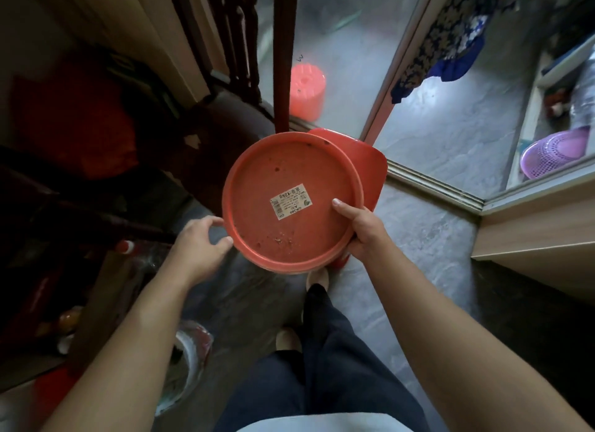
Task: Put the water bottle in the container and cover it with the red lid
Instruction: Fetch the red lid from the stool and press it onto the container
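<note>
A round red lid (289,190) with a white label at its middle faces up at me, its inside dotted with specks of dirt. My right hand (360,228) grips its right rim, thumb on the inner face. At the lid's left rim, my left hand (199,241) has its fingers spread, the fingertips touching or nearly touching the edge. What lies under the lid is hidden. A bottle with a red cap (128,246) lies in the dark clutter at the left; I cannot tell whether it is the water bottle. No container is clearly in view.
A red plastic stool (370,167) stands just behind the lid. A pink bucket (307,92) sits beyond a glass door with a floor track (434,183). A dark chair (209,135) and clutter fill the left. A wooden cabinet (534,235) is at the right, and a purple basket (547,154).
</note>
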